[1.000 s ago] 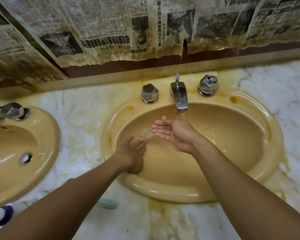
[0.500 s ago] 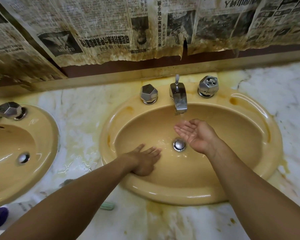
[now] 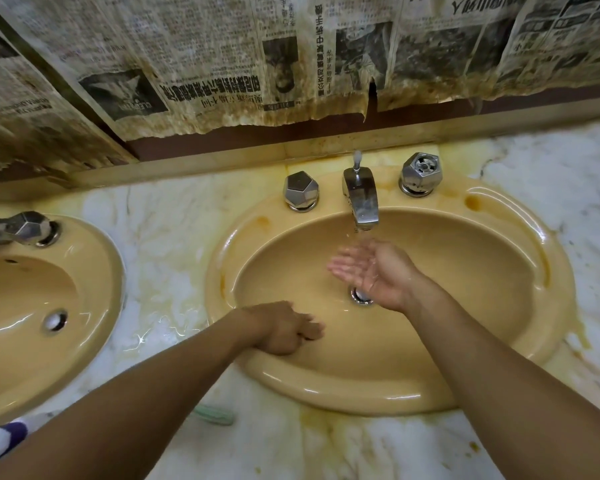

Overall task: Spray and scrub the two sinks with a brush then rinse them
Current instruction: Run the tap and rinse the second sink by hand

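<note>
The right yellow sink fills the middle of the view, and water runs from its chrome faucet. My right hand is cupped palm-up under the stream, above the drain. My left hand rests on the basin's near left wall with its fingers curled and nothing in it. The left yellow sink shows at the left edge. A green brush lies on the counter, mostly hidden under my left forearm. A white spray bottle with a purple part lies at the bottom left.
Two faceted chrome knobs flank the faucet. The stained marble counter runs between and around both sinks. Torn, stained newspaper hangs on the wall behind. The left sink has its own knob and drain.
My right hand drew right from beside the left hand, then rose under the running water. My left hand slid down the basin wall toward me and its fingers curled in.
</note>
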The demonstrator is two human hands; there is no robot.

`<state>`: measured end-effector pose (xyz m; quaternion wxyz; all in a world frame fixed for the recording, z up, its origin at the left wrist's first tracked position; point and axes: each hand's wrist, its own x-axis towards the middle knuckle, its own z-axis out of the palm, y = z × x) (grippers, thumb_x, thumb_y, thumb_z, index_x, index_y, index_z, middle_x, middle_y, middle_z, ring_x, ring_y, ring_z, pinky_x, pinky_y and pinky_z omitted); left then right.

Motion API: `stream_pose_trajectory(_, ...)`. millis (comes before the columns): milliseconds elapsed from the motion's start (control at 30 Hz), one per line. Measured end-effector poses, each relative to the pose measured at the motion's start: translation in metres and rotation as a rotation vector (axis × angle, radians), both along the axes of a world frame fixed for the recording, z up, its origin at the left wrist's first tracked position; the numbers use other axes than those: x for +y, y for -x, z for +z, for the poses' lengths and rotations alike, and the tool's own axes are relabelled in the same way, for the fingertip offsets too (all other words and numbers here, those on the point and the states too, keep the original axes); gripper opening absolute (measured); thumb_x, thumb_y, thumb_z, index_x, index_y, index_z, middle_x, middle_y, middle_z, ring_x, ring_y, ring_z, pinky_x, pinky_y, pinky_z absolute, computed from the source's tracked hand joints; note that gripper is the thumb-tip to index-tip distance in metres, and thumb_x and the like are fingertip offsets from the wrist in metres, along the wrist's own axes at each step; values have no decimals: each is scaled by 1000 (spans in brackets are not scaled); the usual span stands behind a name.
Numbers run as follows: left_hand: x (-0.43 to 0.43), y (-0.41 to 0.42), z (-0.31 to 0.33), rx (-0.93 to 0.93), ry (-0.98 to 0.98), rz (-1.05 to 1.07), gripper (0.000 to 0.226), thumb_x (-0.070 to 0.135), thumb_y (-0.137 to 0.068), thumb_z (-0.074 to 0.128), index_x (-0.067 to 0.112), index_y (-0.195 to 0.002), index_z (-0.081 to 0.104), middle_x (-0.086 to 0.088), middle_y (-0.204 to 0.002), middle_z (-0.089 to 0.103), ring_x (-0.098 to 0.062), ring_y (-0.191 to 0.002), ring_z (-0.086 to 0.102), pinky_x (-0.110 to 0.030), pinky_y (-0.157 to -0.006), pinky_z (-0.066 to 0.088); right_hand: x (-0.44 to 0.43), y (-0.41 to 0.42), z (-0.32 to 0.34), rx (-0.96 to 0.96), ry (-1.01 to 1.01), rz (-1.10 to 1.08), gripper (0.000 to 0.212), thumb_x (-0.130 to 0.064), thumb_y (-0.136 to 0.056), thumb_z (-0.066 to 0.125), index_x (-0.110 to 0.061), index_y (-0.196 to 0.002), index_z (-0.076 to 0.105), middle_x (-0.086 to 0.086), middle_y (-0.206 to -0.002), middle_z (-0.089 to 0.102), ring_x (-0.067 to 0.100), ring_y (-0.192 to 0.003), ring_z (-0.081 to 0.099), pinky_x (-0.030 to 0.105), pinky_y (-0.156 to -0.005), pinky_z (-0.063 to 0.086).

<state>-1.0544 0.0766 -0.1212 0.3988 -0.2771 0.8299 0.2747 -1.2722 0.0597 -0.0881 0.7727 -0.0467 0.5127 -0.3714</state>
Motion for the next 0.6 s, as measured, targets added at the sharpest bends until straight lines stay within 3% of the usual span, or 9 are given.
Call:
stream_pose_trajectory(67,-10,-13,17,-97,217,-69,53,28,-104,32,37,-155,38,6,-167,30,-13,-154,24,-42,-128,3,9,-20,14,53,86,342,43,-25,-109,43,11,-122,62,31,-114,70,43,-110,69,44,-96,57)
stream_pose_trajectory(133,-13,-24,31,-167,430,-152,52,35,-105,34,31,-157,36,4,-168,27,-15,-156,17,-44,-128,-3,14,-28,21,126,143,513,43,-25,-109,46,12,-118,65,30,-112,71,43,-110,69,41,-91,60)
stream_pose_trajectory(200,-3,-28,37,-181,496,-121,58,42,-107,27,23,-162,25,5,-171,14,-14,-158,7,-46,-126,-10,12,-22,23,184,149,414,41,-24,-108,46,12,-116,65,31,-111,71,42,-108,70,40,-88,61)
stream_pose_trajectory(267,14,-24,37,-179,432,-14,58,42,-108,19,21,-162,24,5,-171,13,-13,-158,8,-49,-126,-10,4,-4,14,163,78,161,39,-23,-109,44,10,-116,64,31,-112,71,41,-104,71,41,-86,61)
stream_pose_trajectory(367,41,-8,39,-125,193,112,54,37,-110,14,25,-157,37,8,-168,27,-11,-154,24,-49,-126,4,-4,16,5,41,14,-70,38,-21,-108,42,9,-113,65,28,-113,71,37,-99,74,40,-82,62)
stream_pose_trajectory(467,46,-9,38,-83,172,232,51,36,-108,17,24,-146,50,7,-157,46,-15,-144,42,-44,-123,12,-3,21,6,-29,7,-108,38,-21,-107,44,10,-109,66,27,-112,72,37,-103,72,39,-83,62)
stream_pose_trajectory(600,44,-13,36,-156,359,274,57,34,-104,22,18,-156,39,2,-168,26,-12,-154,21,-43,-127,3,-2,21,4,-104,-9,-182,37,-19,-107,45,12,-111,66,29,-114,71,39,-106,70,43,-83,62)
